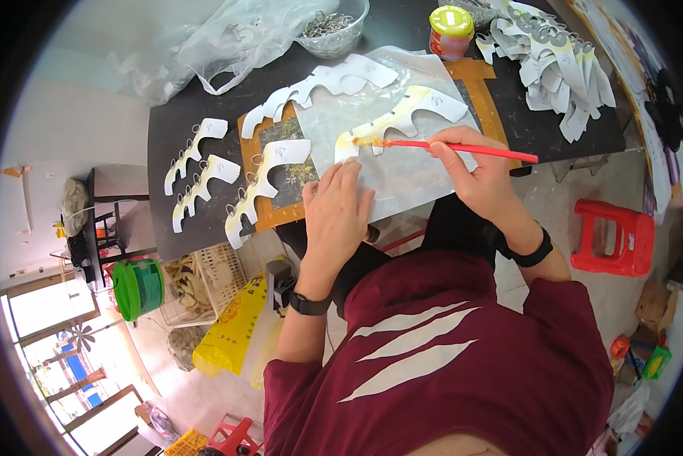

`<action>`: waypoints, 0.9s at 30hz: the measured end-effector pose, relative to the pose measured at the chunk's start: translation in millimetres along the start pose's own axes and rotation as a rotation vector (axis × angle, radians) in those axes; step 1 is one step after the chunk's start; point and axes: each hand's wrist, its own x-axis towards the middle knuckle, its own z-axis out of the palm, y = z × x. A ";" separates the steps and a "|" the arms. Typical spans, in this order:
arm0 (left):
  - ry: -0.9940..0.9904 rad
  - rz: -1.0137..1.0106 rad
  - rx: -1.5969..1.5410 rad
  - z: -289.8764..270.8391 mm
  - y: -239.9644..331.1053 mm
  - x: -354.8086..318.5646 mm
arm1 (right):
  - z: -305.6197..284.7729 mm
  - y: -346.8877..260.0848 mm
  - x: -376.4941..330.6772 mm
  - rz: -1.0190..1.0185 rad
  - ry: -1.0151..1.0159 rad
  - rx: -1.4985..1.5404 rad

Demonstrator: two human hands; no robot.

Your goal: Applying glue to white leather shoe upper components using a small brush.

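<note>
My right hand (474, 176) is closed round a long red-handled brush (463, 146). The brush tip lies on a white, scalloped cutout piece (402, 114), which carries yellowish paste along its upper edge and left end. My left hand (338, 209) lies with fingers stretched out, fingertips at the left end of that piece. Beneath is a translucent plastic sheet (425, 171). A row of overlapped white cutouts (319, 85) sits just beyond. To the left lie several similar cutouts with metal rings along the edge, one of them a large ringed cutout (269, 178) near my left hand.
On the dark table (205, 99) stand a clear bowl of metal rings (334, 34), a jar with a yellow lid (452, 34), a crumpled plastic bag (235, 42) and a pile of cutouts (558, 68). A red stool (613, 237) is at right, a green bucket (138, 290) at left.
</note>
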 end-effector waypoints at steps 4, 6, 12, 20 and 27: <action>0.013 0.008 -0.002 2.3 -1.4 -0.2 | 13.7 3.1 3.9 -0.018 -0.008 0.037; 0.015 0.008 0.001 2.2 -0.8 0.0 | 17.1 1.5 7.2 -0.002 -0.037 0.059; 0.002 0.003 0.008 0.4 0.4 0.1 | 13.8 -2.9 6.7 -0.049 -0.062 -0.002; 0.003 0.002 0.030 2.1 0.6 0.7 | 6.5 0.3 5.0 0.011 -0.047 0.029; 0.001 -0.004 0.035 1.5 1.8 1.2 | -16.5 12.0 3.5 0.072 0.113 -0.024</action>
